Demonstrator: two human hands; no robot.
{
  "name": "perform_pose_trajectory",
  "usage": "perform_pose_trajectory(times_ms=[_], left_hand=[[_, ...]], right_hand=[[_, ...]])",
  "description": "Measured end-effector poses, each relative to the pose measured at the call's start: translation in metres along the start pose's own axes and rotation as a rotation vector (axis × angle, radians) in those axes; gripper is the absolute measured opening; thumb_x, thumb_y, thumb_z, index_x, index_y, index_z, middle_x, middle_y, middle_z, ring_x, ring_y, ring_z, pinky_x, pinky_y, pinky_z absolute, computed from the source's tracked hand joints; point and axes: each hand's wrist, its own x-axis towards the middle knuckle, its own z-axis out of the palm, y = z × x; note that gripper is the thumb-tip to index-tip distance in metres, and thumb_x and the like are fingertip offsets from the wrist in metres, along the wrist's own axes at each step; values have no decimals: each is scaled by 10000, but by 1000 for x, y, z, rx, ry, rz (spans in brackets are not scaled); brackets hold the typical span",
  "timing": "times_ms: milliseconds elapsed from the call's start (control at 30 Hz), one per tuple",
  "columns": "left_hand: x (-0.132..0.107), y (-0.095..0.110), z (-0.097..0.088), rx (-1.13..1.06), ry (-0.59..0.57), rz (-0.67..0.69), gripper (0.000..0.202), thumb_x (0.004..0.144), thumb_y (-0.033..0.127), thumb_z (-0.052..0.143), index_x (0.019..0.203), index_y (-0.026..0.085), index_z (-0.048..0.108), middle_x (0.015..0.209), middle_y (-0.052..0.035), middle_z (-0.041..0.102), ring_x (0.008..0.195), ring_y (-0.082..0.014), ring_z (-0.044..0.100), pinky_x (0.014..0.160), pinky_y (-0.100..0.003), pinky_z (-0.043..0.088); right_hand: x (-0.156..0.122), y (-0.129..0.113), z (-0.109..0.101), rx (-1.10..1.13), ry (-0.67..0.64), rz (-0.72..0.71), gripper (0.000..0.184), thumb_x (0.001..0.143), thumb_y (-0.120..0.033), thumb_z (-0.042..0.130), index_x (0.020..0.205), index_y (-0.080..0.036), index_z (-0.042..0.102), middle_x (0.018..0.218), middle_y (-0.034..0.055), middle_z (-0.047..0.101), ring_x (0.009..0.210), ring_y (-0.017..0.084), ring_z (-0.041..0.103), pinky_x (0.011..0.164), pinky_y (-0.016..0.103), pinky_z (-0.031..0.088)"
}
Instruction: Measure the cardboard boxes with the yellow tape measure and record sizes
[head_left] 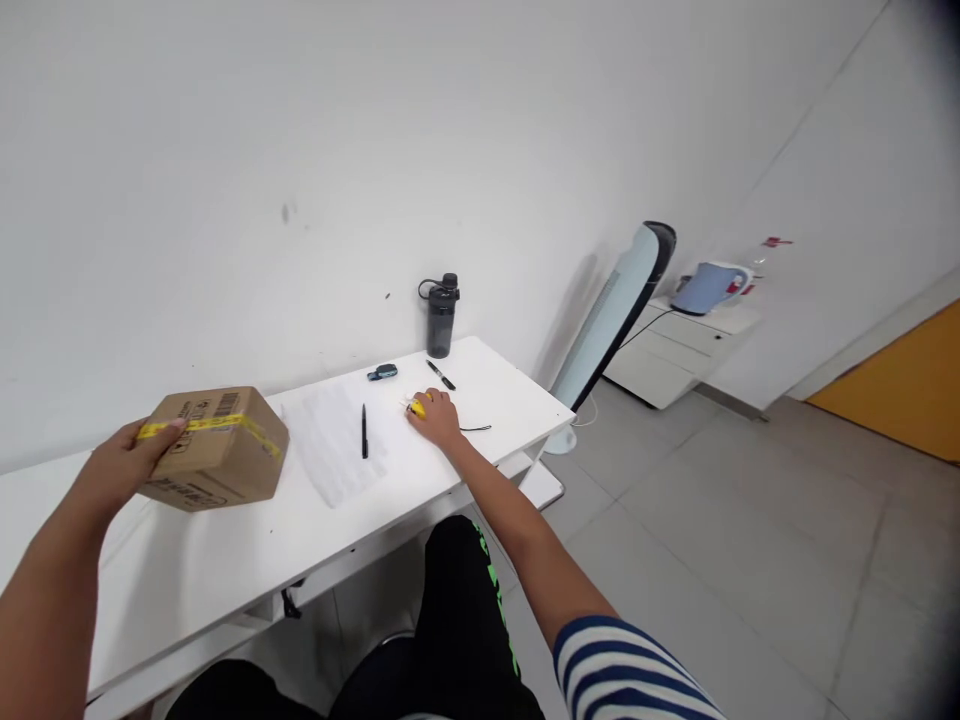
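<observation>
A brown cardboard box [217, 447] with yellow tape across its top is held a little above the white table [225, 560] at the left; my left hand [124, 462] grips its near left side. My right hand [436, 414] rests on the table further right, fingers curled over a small yellow object [416, 407] that shows only at its left edge. A black pen [364, 431] lies on a white sheet of paper [330, 445] between the two hands.
At the back of the table stand a dark bottle [441, 316], a black marker [441, 375] and a small blue object [382, 373]. A thin black wire [475, 429] lies right of my right hand. Beyond the table's right end are a tower fan [615, 315] and a white cabinet [675, 350] with a kettle [709, 287].
</observation>
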Motion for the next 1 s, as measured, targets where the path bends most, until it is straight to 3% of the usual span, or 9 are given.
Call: perform_pose_trajectory(times_ms=[100, 200, 367, 500, 633, 700, 800, 900, 1000], left_hand=[[57, -52, -9, 18, 69, 84, 449, 756, 718, 612, 982, 333, 658, 720, 128, 717, 857, -201, 700, 846, -415, 573], [77, -78, -12, 33, 114, 107, 527, 707, 777, 591, 984, 335, 663, 676, 120, 728, 790, -204, 710, 819, -416, 572], [74, -69, -6, 40, 86, 108, 499, 692, 785, 581, 950, 364, 654, 646, 133, 715, 695, -179, 700, 790, -391, 594], [74, -67, -6, 52, 129, 120, 476, 699, 745, 620, 965, 355, 673, 732, 114, 737, 732, -185, 696, 808, -383, 594], [63, -71, -6, -44, 119, 155, 422, 750, 589, 684, 1017, 264, 709, 895, 39, 763, 814, -205, 700, 832, -360, 577], [55, -72, -4, -110, 84, 201, 495, 761, 580, 695, 1097, 217, 699, 1015, -15, 761, 872, -221, 700, 833, -349, 565], [49, -75, -1, -182, 63, 162, 610, 741, 609, 707, 1182, 189, 672, 1089, -81, 744, 923, -247, 705, 802, -335, 556], [45, -77, 0, -196, 72, 69, 697, 722, 666, 691, 1221, 182, 645, 1097, -126, 738, 938, -289, 705, 763, -357, 538], [41, -78, 0, -218, 57, 7, 720, 711, 690, 686, 1226, 191, 629, 1108, -146, 735, 946, -321, 702, 743, -373, 516]], right_hand=[[5, -8, 12, -14, 13, -25, 470, 931, -513, 553, 1301, -231, 618, 1302, 124, 572, 1141, 280, 502, 899, 361, 477], [6, -14, 18, -3, 20, -64, 489, 935, -524, 528, 1322, -233, 604, 1324, 122, 560, 1137, 280, 490, 897, 358, 467], [6, -7, 16, -15, 8, -41, 481, 926, -498, 529, 1324, -237, 601, 1344, 116, 557, 1141, 287, 486, 897, 365, 466], [3, -9, 11, -6, -6, -68, 485, 915, -473, 528, 1327, -230, 605, 1352, 115, 562, 1165, 296, 484, 911, 368, 465], [-6, -8, 12, 45, -44, -81, 515, 889, -435, 544, 1350, -210, 591, 1415, 137, 532, 1228, 319, 471, 989, 407, 442], [-7, -2, 18, 108, -67, -77, 544, 863, -412, 560, 1357, -187, 581, 1431, 155, 524, 1271, 338, 460, 1033, 445, 422], [0, 10, 32, 317, -87, -84, 493, 886, -371, 469, 1319, -161, 579, 1376, 155, 587, 1325, 310, 463, 1156, 482, 308], [10, 21, 38, 454, -120, 14, 537, 857, -434, 458, 1334, -198, 527, 1353, 149, 597, 1264, 306, 542, 1077, 505, 417], [17, 26, 31, 472, -80, 96, 616, 736, -550, 614, 1281, -273, 537, 1259, 155, 632, 1178, 349, 599, 961, 537, 488]])
